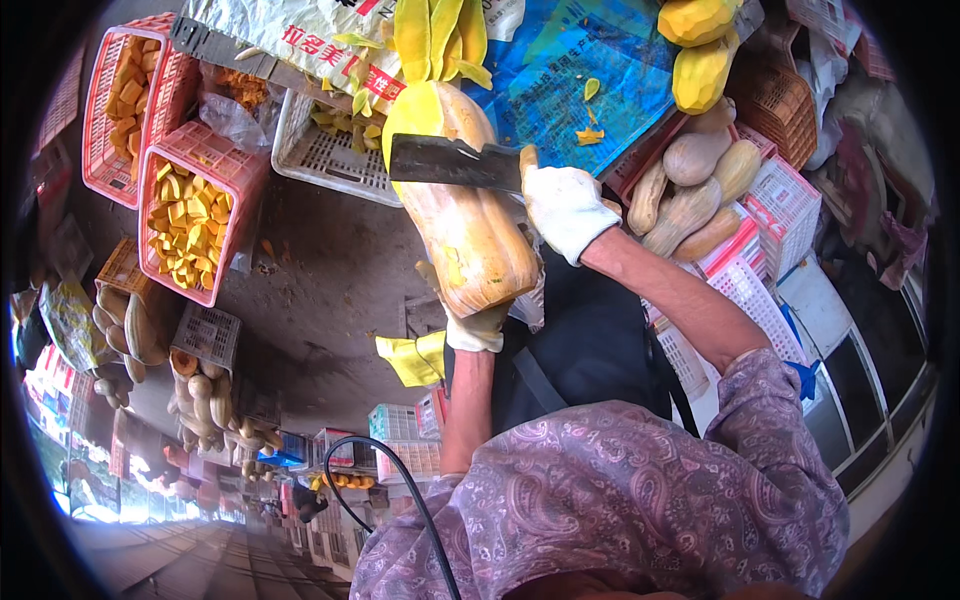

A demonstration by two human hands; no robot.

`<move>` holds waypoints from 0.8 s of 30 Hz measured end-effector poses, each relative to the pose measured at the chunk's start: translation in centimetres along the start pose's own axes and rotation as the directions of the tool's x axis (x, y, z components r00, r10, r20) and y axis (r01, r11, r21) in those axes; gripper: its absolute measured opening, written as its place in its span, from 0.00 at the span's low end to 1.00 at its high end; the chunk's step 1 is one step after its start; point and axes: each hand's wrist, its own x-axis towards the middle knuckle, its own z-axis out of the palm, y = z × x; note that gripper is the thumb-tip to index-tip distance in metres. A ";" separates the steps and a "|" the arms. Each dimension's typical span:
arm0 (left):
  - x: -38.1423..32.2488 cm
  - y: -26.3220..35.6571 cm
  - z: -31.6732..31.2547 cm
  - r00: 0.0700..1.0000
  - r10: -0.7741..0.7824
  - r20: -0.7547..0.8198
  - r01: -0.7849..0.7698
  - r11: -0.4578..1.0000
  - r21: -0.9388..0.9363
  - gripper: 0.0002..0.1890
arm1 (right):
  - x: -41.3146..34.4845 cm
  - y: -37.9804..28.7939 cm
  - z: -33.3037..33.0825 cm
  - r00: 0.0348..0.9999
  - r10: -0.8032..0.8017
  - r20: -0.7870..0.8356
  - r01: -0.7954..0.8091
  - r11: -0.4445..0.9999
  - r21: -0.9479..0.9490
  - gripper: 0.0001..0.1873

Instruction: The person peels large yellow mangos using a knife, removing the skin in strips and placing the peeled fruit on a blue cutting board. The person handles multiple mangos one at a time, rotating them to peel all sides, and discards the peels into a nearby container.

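A long tan squash (469,240) points away from me, its far end resting at the edge of the sheet-covered table. Part of that far end is peeled to bright yellow flesh (412,112). My left hand (478,328), in a white glove, holds the near end from below; its fingers are mostly hidden behind the squash. In my gloved right hand (566,206) is a cleaver, whose dark, broad blade (454,160) lies across the squash at the border of peeled and unpeeled skin. Long yellow peel strips (441,37) lie just beyond the squash.
Peeled yellow squashes (699,71) sit at the table's far right. Unpeeled squashes (686,187) are heaped at right by stacked crates (784,206). A white crate (337,169) with peelings stands below the table. Pink crates (240,180) at left hold cut chunks. A blue plastic sheet (574,82) covers the table.
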 end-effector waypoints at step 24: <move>1.8 -0.2 -0.2 0.990 0.027 -0.135 -0.006 0.989 0.149 0.55 | 8.9 -0.6 -1.6 0.993 -0.118 -0.028 0.117 0.993 -0.008 0.15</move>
